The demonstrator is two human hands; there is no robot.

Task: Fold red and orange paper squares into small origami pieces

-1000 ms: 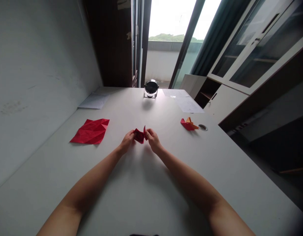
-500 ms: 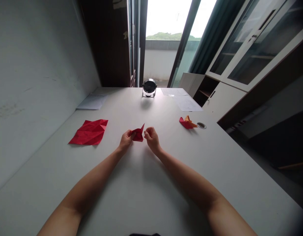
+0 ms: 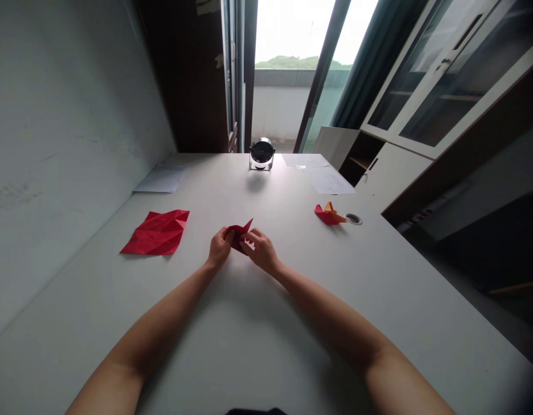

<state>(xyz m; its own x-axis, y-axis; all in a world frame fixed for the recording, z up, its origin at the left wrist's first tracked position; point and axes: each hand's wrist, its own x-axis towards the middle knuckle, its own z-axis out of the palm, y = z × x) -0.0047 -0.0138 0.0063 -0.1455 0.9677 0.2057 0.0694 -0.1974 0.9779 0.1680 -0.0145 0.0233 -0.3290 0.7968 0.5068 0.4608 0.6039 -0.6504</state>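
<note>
A small folded piece of red origami paper (image 3: 237, 235) is held over the middle of the table, one narrow point sticking up to the right. My left hand (image 3: 219, 246) pinches its left side between thumb and fingers. On its right side, the bent fingers of my right hand (image 3: 263, 250) grip the paper and cover part of it. Out to the left lies a creased red sheet (image 3: 157, 233), spread flat with visible fold lines. A finished-looking red and orange folded paper figure (image 3: 329, 215) rests at the right.
A round black device on a metal stand (image 3: 261, 153) stands at the far end of the white table (image 3: 249, 346). White papers (image 3: 160, 178) lie at the back left, and more sheets (image 3: 331, 180) at the back right. Beside the paper figure is a round cable hole (image 3: 354, 219).
My right hand has moved left and taken hold of the red paper's right side. The paper has shifted slightly left in my left hand.
</note>
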